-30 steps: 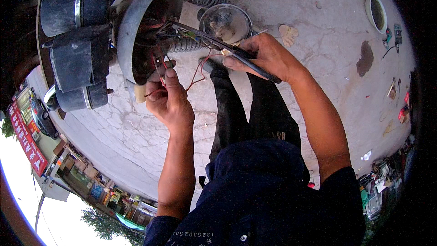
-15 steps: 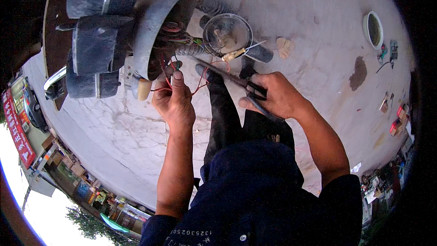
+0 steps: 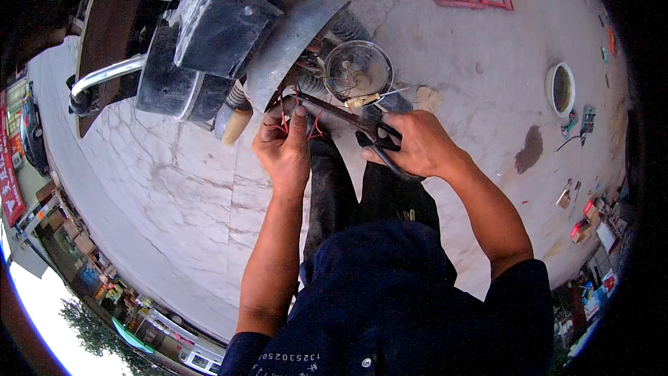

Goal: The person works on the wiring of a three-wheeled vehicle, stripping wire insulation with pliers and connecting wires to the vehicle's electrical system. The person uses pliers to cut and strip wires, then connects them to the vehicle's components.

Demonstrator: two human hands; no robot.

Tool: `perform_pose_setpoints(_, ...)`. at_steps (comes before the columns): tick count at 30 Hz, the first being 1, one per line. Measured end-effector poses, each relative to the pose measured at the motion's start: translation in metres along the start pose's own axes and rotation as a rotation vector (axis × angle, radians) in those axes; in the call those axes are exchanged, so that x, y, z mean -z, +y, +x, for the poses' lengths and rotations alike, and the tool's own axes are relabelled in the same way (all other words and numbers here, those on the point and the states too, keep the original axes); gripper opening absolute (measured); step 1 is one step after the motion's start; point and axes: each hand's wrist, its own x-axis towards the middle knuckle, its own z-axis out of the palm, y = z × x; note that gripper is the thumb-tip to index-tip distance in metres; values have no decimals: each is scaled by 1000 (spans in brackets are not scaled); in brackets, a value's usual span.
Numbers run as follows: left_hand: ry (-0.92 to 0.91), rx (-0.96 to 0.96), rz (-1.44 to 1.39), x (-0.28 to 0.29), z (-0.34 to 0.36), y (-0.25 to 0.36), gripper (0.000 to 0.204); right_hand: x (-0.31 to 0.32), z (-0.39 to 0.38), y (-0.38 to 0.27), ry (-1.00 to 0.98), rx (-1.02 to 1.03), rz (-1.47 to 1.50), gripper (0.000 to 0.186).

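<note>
My left hand [image 3: 284,150] pinches thin red wires [image 3: 316,125] just below a curved grey metal housing [image 3: 292,42] full of coloured wiring. My right hand [image 3: 421,143] is closed round the black handles of long scissors [image 3: 344,115], whose blades reach leftward to the wires at my left thumb and fingertips; whether they are closed on a wire I cannot tell. A round glass-fronted lamp unit [image 3: 358,69] hangs beside the housing, with a pale connector [image 3: 363,100] at its lower edge.
The vehicle's dark body [image 3: 216,24] and chrome bar [image 3: 104,76] fill the upper left. A red metal frame [image 3: 473,3], a white basin [image 3: 560,89], small tools [image 3: 584,118] and boxes [image 3: 588,216] lie on the concrete floor [image 3: 487,230]. My legs are below my hands.
The scissors' tips have come down from inside the housing to the wires at my left hand. The view has shifted, so the vehicle sits further right and more red frame shows.
</note>
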Motion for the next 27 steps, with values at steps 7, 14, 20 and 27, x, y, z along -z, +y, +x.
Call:
perform_pose_setpoints(7,-25,-22,107,-8,0,10,10,-7,8,-5,135,32,-180,63)
perform_pose_setpoints(14,5,-187,223,-9,4,-7,10,-11,-1,-9,204,10,-251,58)
perform_pose_setpoints(20,-22,-44,249,-8,0,-1,11,-8,7,-16,227,7,-265,61)
perform_pose_setpoints(27,-64,-49,290,-7,2,3,11,-13,9,-17,160,-39,-268,53)
